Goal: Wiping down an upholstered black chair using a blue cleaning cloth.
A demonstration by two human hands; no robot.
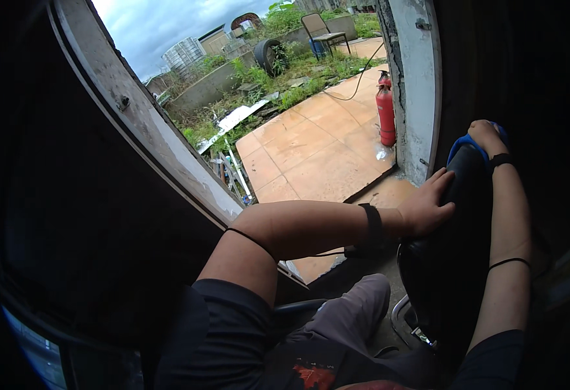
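Note:
A black padded chair [447, 266] with a shiny metal frame stands close in front of me, right of the middle. My left hand [428, 207] rests on the left side of its dark padding, with fingers stretched out and thumb apart. At the far upper end of the padding, my right hand [486, 135] is closed over a blue cloth [459, 147] that lies against the chair's edge. Part of the cloth is hidden beneath that hand. Much of the chair's right side is lost in shadow.
A doorway with a worn white frame [418, 84] opens onto orange tiles [311, 146]. Red fire extinguishers [385, 116] stand by its right post. Outside are a tyre [270, 57], a metal-framed chair [324, 34], weeds and scattered debris. A thin cable [361, 81] crosses the tiles.

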